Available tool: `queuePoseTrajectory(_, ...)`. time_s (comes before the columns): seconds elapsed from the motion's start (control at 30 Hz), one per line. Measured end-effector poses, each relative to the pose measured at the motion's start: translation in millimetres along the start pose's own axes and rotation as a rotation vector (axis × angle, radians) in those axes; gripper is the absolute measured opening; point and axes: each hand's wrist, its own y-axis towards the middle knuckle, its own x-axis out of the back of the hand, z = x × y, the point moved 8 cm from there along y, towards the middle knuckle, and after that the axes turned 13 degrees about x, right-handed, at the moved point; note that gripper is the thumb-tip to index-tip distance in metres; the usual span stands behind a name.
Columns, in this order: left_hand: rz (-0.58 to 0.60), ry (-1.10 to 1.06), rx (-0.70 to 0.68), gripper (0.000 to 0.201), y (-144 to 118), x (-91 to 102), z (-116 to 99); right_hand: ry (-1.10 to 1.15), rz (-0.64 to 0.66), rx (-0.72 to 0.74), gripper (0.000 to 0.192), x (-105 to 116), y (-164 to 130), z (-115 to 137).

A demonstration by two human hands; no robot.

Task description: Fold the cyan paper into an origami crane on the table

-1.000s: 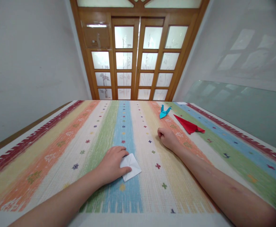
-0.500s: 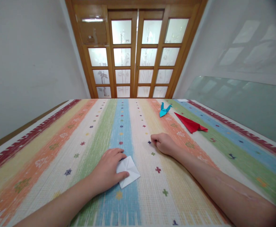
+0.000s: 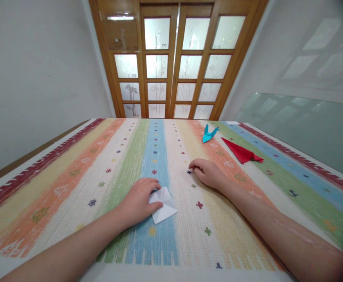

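A small white folded paper square (image 3: 166, 206) with creases meeting near its middle lies on the striped cloth. My left hand (image 3: 143, 199) grips its left edge, thumb on top and fingers curled around the far corner. To the right, my right hand (image 3: 208, 172) rests on the cloth with its fingers loosely curled in; nothing shows in them, and their tips are partly hidden. Beyond that hand lie a blue origami crane (image 3: 209, 135) and a red folded paper plane (image 3: 242, 152).
A colourful striped tablecloth (image 3: 101, 211) covers the table. A pale greenish glass panel (image 3: 300, 129) leans along the right wall. Wooden doors with frosted panes (image 3: 171, 62) stand beyond the far edge, and a white sheet (image 3: 232, 123) lies at that edge.
The camera view has shifted slightly, so everything sits a little higher and further right. My right fingers have loosened a little from a tighter fist. My left hand keeps its hold on the paper.
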Motion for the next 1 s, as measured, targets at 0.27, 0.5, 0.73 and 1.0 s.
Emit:
queuePoseTrajectory(0.27,0.018,-0.054,-0.032,0.019,1,1.0,-1,0.428,0.108,0.024,0.025,4,9,76)
queuePoseTrajectory(0.5,0.027,-0.070,-0.062,0.010,1,2.6,-5,0.321,0.277,0.142,0.028,-10,-2,131)
queuePoseTrajectory(0.73,0.041,-0.111,-0.078,0.008,-1,0.9,-6,0.191,0.234,0.215,0.005,-28,-5,134)
queuePoseTrajectory(1.0,-0.014,-0.187,-0.162,0.022,-1,8.1,-11,0.221,0.098,0.409,0.015,-22,-7,130)
